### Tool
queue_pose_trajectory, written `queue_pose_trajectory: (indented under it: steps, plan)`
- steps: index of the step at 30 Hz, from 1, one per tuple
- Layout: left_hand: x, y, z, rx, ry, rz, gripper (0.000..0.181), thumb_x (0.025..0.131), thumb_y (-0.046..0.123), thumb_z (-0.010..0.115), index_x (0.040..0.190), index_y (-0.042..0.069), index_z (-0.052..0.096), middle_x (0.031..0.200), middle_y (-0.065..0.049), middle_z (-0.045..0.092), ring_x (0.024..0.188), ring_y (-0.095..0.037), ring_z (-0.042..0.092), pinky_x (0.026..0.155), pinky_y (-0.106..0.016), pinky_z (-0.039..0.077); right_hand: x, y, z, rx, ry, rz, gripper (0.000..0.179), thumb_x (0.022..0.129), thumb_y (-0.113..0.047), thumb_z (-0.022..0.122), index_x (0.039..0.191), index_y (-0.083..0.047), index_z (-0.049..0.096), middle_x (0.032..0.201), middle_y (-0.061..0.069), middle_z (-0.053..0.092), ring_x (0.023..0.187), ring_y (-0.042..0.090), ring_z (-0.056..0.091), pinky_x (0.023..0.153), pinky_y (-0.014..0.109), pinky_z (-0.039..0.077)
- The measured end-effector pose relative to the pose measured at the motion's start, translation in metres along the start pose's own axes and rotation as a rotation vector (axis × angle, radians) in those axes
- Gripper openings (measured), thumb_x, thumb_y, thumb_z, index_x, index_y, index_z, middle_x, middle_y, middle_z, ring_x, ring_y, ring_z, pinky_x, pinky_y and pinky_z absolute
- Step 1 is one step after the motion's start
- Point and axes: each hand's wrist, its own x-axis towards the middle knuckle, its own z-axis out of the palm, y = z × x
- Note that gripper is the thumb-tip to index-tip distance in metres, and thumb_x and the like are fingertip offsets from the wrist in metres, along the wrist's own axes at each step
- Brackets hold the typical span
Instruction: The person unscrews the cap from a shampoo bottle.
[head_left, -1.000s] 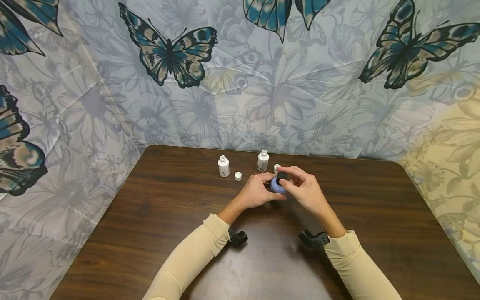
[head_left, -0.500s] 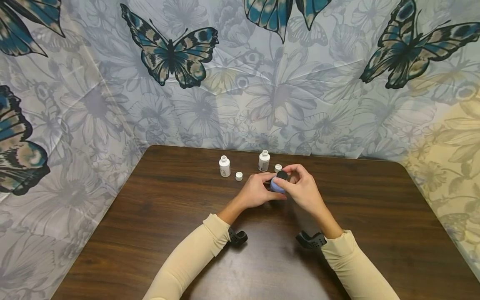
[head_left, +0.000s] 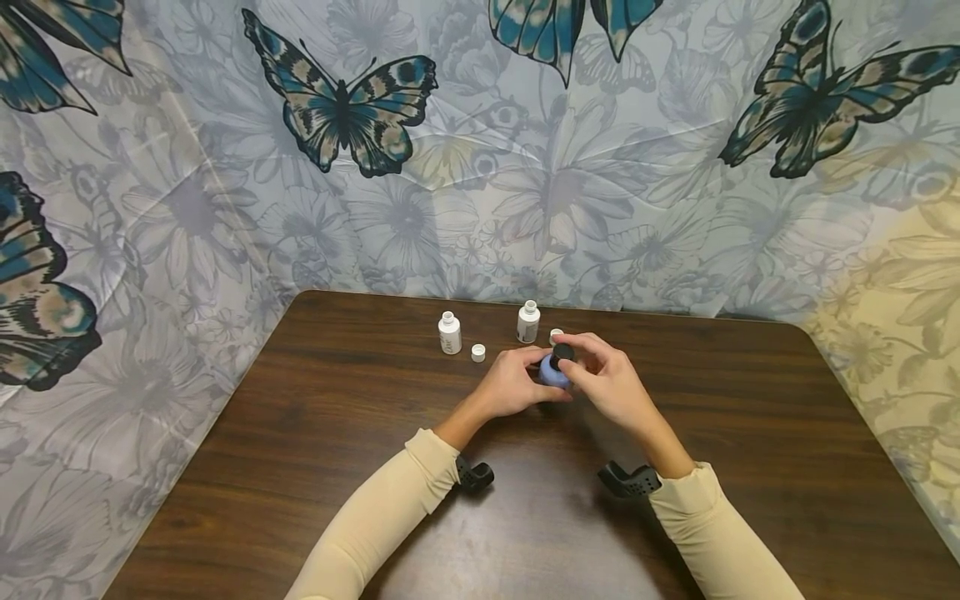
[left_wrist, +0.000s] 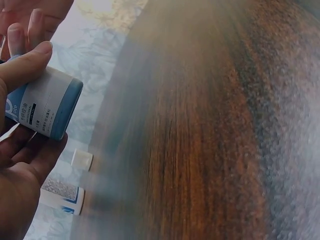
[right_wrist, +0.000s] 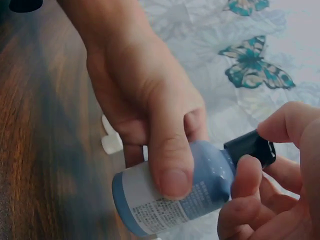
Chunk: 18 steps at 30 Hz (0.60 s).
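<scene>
A small blue bottle (head_left: 552,374) with a black cap (head_left: 562,355) is between both hands over the table. My left hand (head_left: 512,382) grips the bottle's body, thumb on one side and fingers on the other. My right hand (head_left: 613,385) pinches the cap between thumb and fingers. Seen from the right wrist, the bottle (right_wrist: 207,175) lies tilted and the cap (right_wrist: 246,148) sits at its neck. A white printed label (left_wrist: 45,100) shows in the left wrist view. Whether the bottle's base touches the table, I cannot tell.
Two uncapped white bottles, one on the left (head_left: 450,335) and one nearer the middle (head_left: 528,323), stand toward the back of the brown table (head_left: 300,400). Beside them lie two white caps, the left one (head_left: 477,353) and the right one (head_left: 556,334). A butterfly-print cloth (head_left: 562,192) hangs behind.
The right thumb and fingers twisted one way on the black cap, then back to their earlier position. The left hand keeps its grip on the bottle, nearly still.
</scene>
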Motion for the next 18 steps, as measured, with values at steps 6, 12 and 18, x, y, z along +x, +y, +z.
queue_pose_trajectory:
  steps: [6,12,18]
  plan:
    - [-0.0008,0.0005,0.0008,0.002,-0.005,0.000,0.051,0.076,0.031,0.092,0.122,0.022,0.073,0.108,0.005,0.077,0.097,0.000,0.069,0.083,-0.014,0.055,-0.0010,0.0026,-0.0016,0.010,-0.009,-0.020,0.043,0.096,-0.009,0.070,0.139,-0.006,0.062,0.116,0.011,0.065,0.061,0.009,0.053,0.048,0.023,0.043]
    - [-0.0008,0.0017,0.0016,-0.017,0.005,0.020,0.049,0.075,0.030,0.092,0.120,0.021,0.074,0.106,0.004,0.077,0.097,-0.002,0.069,0.084,-0.016,0.056,0.0010,0.0001,0.0035,-0.046,0.127,-0.031,0.042,0.086,-0.010,0.082,0.125,-0.009,0.067,0.109,0.003,0.062,0.064,0.007,0.050,0.051,0.020,0.040]
    - [-0.0012,0.0005,0.0019,-0.016,0.009,0.024,0.052,0.075,0.029,0.093,0.123,0.022,0.074,0.108,0.005,0.077,0.097,-0.001,0.067,0.085,-0.015,0.055,0.0013,-0.0005,0.0063,-0.060,0.172,0.057,0.038,0.085,-0.018,0.085,0.115,-0.010,0.065,0.089,0.001,0.061,0.055,0.005,0.046,0.046,0.022,0.037]
